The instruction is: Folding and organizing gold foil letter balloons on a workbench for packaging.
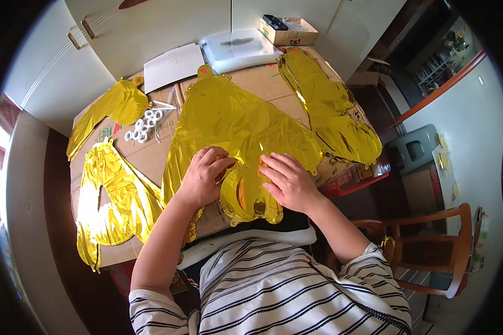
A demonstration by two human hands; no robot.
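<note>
Four flat gold foil balloons cover a table topped with brown cardboard sheets point(265, 81). Largest, the wide gold foil balloon in the middle point(235, 125) lies straight ahead of the person, its near end hanging over the table edge. A long crumpled gold balloon point(330, 111) lies to the right, a big curled one point(114, 204) at the near left, a narrow one point(109, 109) at the far left. Beyond them sit a white plastic tray point(240, 50), a white paper sheet point(173, 66) and a small open cardboard box point(289, 32). Small white rings point(145, 124) lie between the balloons. Left hand point(203, 176) and right hand point(288, 180) press on the middle balloon, fingers curled together, pinching the foil.
</note>
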